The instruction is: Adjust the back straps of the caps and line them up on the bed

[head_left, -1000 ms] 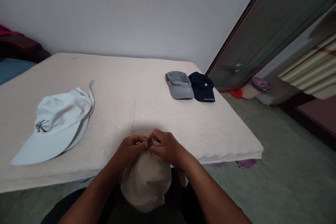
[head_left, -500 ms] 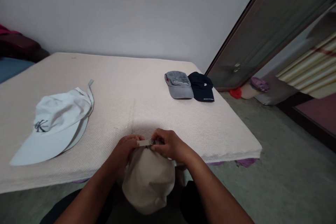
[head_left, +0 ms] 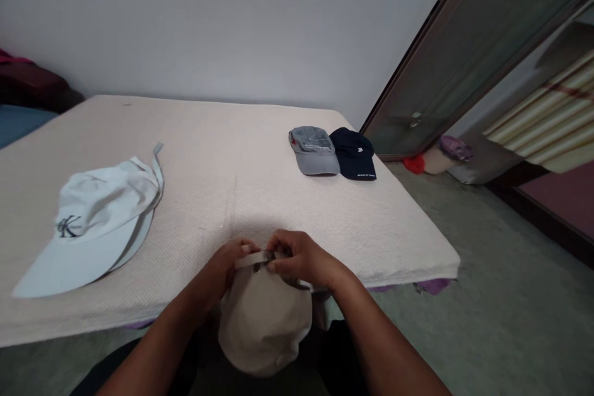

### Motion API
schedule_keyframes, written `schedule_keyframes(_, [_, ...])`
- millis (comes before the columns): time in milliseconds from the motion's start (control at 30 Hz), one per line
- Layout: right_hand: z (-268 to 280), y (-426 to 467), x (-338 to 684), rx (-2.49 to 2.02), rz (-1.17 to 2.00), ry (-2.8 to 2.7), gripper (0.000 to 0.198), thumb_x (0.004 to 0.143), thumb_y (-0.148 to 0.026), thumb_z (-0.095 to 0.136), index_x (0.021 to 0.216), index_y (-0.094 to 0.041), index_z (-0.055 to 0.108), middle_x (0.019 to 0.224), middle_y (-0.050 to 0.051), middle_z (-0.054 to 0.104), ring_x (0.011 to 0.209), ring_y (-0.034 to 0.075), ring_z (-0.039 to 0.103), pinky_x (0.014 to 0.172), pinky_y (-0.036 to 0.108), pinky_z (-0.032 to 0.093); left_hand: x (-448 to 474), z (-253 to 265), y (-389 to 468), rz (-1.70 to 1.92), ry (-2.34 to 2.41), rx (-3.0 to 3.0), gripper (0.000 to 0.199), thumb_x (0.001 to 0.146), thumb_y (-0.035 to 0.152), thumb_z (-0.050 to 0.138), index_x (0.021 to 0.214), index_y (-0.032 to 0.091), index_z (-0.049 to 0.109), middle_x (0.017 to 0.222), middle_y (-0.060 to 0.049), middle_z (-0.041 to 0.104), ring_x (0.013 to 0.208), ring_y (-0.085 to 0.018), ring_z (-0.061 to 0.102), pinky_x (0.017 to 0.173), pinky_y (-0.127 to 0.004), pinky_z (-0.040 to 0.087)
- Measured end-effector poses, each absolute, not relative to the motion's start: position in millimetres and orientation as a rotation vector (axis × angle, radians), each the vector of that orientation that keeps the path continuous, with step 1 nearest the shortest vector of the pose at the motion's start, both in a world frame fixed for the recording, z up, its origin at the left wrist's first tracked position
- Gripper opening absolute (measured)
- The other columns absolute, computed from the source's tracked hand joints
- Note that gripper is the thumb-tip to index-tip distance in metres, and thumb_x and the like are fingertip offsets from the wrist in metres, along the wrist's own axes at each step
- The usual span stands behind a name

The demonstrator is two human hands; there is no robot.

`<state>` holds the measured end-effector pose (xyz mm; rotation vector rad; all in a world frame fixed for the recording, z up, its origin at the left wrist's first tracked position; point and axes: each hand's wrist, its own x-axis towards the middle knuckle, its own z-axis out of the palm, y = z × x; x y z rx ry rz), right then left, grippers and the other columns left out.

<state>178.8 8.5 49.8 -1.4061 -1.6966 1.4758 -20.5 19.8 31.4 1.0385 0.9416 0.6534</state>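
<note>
Beige cap [head_left: 263, 322] sits crown-up in the person's lap, just off the near edge of the mattress [head_left: 260, 179], its back turned away from the body so the adjusting strap [head_left: 253, 258] faces up and forward where both hands can reach it. Left hand [head_left: 228, 267] pinches the free end of the strap between thumb and fingers; right hand [head_left: 301, 258] grips the other side, at the small dark buckle [head_left: 269, 256], fingertips curled in tight. The strap runs nearly level between the two hands, pulled taut, which looks like the reason for the two-sided pinch: one hand steadies, the other works the fastener. Forearms brace low on either side of the crown and keep the cap from rolling. On the mattress, well apart from the hands: a white cap [head_left: 88, 223] at the left, lying brim toward the near edge, its loose strap tail sticking up at the back. Far right corner: a grey cap [head_left: 313, 150] and a navy cap [head_left: 355, 153] touching side by side, brims toward the person. A glass-panelled door [head_left: 464, 55] leans at the right, floor below it.
</note>
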Motion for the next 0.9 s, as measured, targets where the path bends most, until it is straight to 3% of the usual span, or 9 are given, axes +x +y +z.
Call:
schedule_keyframes(100, [50,9,180,-1.308,1.601,-1.677,0.024,0.068,-0.017,0.070,0.091,-0.019,0.064,0.068,-0.004,0.050,0.060,0.008,0.044,0.054,0.021,0.033,-13,38,16,0.507,0.812,0.973,0.023,0.078,0.037,0.062,0.087,0.018,0.070,0.082,-0.006,0.069,0.078,-0.020,0.061,0.072,-0.029,0.045])
schedule_keyframes(333, [54,8,189,-0.957,1.952,-1.475,0.028,0.067,-0.021,0.073,0.092,-0.017,0.063,0.066,-0.005,0.051,0.054,0.005,0.041,0.050,0.019,0.032,-6,43,10,0.358,0.601,0.713,0.026,0.070,0.032,0.074,0.089,0.015,0.071,0.075,-0.007,0.069,0.062,-0.014,0.061,0.060,-0.024,0.044])
schedule_keyframes(600, [54,7,194,-0.873,2.047,-1.256,0.023,0.071,-0.019,0.070,0.093,-0.017,0.062,0.053,-0.010,0.046,0.042,0.003,0.034,0.041,0.018,0.026,4,47,10,0.410,0.670,0.754,0.023,0.072,0.027,0.070,0.093,0.016,0.072,0.079,-0.007,0.072,0.070,-0.018,0.064,0.064,-0.025,0.046])
schedule_keyframes(900, [46,7,199,-0.681,2.154,-1.086,0.024,0.070,-0.016,0.070,0.093,-0.014,0.062,0.054,-0.008,0.051,0.041,0.004,0.036,0.039,0.017,0.025,6,39,11,0.389,0.574,0.693,0.024,0.077,0.022,0.065,0.098,0.011,0.071,0.082,-0.011,0.072,0.073,-0.019,0.066,0.069,-0.027,0.048])
